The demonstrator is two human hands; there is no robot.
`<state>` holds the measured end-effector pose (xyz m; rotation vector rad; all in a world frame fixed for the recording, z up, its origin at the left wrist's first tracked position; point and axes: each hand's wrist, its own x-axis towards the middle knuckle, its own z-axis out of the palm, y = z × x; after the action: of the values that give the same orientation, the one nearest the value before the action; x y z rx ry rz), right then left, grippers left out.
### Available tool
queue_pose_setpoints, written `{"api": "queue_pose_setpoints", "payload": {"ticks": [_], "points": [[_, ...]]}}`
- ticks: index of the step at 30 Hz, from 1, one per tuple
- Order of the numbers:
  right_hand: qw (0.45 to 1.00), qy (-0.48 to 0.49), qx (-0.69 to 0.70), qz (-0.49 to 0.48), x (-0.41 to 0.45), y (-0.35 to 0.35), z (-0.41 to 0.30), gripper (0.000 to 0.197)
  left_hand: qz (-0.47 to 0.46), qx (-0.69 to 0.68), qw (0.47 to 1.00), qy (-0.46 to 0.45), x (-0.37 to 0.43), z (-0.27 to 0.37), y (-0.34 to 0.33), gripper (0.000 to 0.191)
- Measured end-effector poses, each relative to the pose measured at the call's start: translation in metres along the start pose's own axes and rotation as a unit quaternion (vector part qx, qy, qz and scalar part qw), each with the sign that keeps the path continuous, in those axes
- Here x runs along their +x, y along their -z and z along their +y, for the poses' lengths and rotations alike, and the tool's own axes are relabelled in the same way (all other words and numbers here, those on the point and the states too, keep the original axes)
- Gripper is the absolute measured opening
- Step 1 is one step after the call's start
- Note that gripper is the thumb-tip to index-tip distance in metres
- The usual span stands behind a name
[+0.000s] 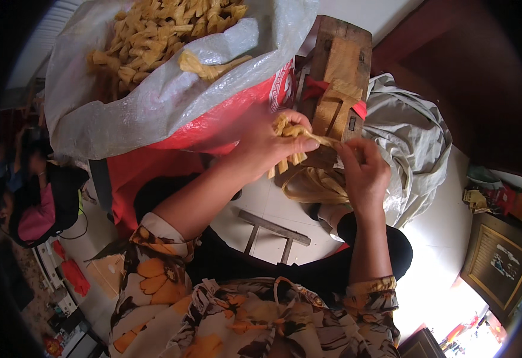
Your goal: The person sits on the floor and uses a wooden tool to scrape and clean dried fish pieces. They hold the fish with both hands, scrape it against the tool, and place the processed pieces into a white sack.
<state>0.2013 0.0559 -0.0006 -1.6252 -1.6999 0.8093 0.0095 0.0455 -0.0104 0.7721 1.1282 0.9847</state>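
My left hand (283,145) grips several tan knotted strips (294,129), whose cut ends stick out below the fingers. Between my right thumb and fingers is the end of one strip (325,139), stretched across from the left hand; my right hand (364,165) is to the right. Below and between the hands hangs a loop of long tan strips (316,188); its upper part is hidden. Beyond my left hand, an open woven plastic sack (122,125) holds a heap of similar knotted pieces (153,44). A single knotted piece (211,67) lies on its folded rim.
A worn wooden bench (343,58) with a wooden block fixture stands just beyond my hands. Grey-white cloth (408,134) is bunched at its right. A wooden bar frame (274,228) is between my legs. At far left sits another person with a pink sleeve (39,212).
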Motion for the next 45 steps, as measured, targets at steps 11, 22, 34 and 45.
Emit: {"api": "queue_pose_setpoints", "payload": {"ticks": [11,22,34,45], "points": [[0.995,0.031,0.098,0.009,-0.005,-0.017,0.012,0.015,0.145,0.100,0.984,-0.017,0.005,-0.006,-0.004,0.020],[0.749,0.376,0.488,-0.245,-0.112,0.009,-0.098,0.009,0.097,0.099,0.990,-0.040,-0.020,0.013,0.008,0.014],[0.963,0.250,-0.044,-0.091,-0.033,-0.012,-0.004,0.017,-0.022,0.106,0.994,0.009,-0.033,-0.007,-0.014,0.012],[0.942,0.270,0.143,-0.138,-0.022,0.004,-0.002,0.016,-0.386,-0.038,0.903,0.182,-0.064,0.008,-0.016,0.013]]}}
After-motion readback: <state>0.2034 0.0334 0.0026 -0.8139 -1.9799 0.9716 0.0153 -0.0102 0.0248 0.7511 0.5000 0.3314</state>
